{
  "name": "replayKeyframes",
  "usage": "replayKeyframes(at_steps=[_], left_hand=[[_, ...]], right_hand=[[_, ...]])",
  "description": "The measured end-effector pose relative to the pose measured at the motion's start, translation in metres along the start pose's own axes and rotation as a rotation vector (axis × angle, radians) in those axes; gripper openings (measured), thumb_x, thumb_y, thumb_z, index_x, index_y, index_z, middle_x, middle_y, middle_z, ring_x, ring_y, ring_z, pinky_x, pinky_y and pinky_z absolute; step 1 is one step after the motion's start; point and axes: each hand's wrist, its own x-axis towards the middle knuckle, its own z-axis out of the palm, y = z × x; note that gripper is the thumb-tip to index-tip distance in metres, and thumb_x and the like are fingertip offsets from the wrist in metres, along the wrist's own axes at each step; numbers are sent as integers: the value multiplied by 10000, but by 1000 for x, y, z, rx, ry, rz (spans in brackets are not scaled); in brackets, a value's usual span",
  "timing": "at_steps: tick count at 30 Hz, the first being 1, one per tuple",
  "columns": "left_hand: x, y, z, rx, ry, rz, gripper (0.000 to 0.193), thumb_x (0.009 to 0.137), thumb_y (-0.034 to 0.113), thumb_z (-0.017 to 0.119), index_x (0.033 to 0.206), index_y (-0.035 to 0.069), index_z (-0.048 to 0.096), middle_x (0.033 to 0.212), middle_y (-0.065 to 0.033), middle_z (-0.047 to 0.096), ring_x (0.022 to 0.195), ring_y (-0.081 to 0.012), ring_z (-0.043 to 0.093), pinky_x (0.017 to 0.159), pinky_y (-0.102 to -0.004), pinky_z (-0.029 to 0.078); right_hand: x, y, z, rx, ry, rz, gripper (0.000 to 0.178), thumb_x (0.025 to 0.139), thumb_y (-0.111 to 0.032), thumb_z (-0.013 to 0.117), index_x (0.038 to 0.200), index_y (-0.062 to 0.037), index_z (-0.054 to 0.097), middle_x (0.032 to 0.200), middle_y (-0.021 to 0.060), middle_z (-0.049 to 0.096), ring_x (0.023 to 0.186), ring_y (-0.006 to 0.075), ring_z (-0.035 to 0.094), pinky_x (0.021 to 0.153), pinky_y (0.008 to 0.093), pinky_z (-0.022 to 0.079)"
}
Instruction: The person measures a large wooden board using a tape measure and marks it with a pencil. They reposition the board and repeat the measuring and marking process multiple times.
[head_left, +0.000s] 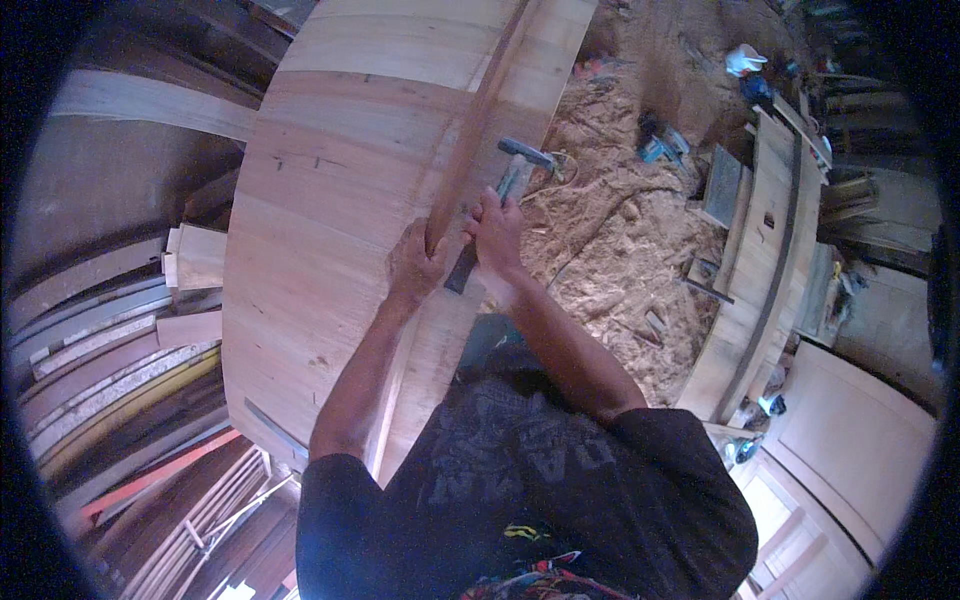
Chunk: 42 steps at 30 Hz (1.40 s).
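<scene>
My right hand point(495, 232) is closed round the handle of a hammer point(527, 154), gripping it high up near the head. The dark lower end of the handle sticks out below my fingers. Just to the left, my left hand point(415, 265) is closed on a long, narrow wooden strip point(466, 150). That strip runs away from me along a wide panel of joined pale boards point(330, 220). Both hands are above the panel's right side, close together. The fingertips of my left hand are partly hidden by the wood.
Wood shavings point(610, 260) cover the floor on the right, with a blue power tool point(663, 147) among them. Farther right lies a long plank bench point(765, 240). Stacked boards point(110, 370) fill the left side. A pale door-like panel point(850, 430) is at lower right.
</scene>
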Motion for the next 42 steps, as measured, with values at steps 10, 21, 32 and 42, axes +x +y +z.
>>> replayKeyframes(at_steps=[10,21,32,42], left_hand=[[8,42,-24,-32,-245,-193,499,958,450,637,1233,40,562,1100,-231,671,1007,-451,665,836,-540,521],[3,41,-26,-26,-275,-246,485,982,456,609,1203,28,549,1066,-261,673,959,-469,665,811,-566,509],[-40,8,-18,15,-191,-180,509,931,340,692,1328,66,531,1119,-213,644,981,-450,652,808,-547,533],[107,52,-7,18,66,95,844,811,404,805,1465,22,434,1289,-254,519,1227,-441,524,1012,-522,465]], right_hand=[[-6,-13,19,53,78,112,182,1066,-257,533,987,-146,413,745,-24,432,531,76,426,422,252,376],[7,-8,8,-159,-6,51,178,1060,-277,529,961,-147,458,724,-21,444,530,101,443,461,276,410],[40,-80,-19,-418,58,-17,242,1028,-352,597,1023,-124,515,735,-9,496,535,120,487,485,299,450],[126,-190,-14,-292,57,-137,257,1048,-391,572,1031,-143,509,674,-57,397,475,68,379,404,250,326]])
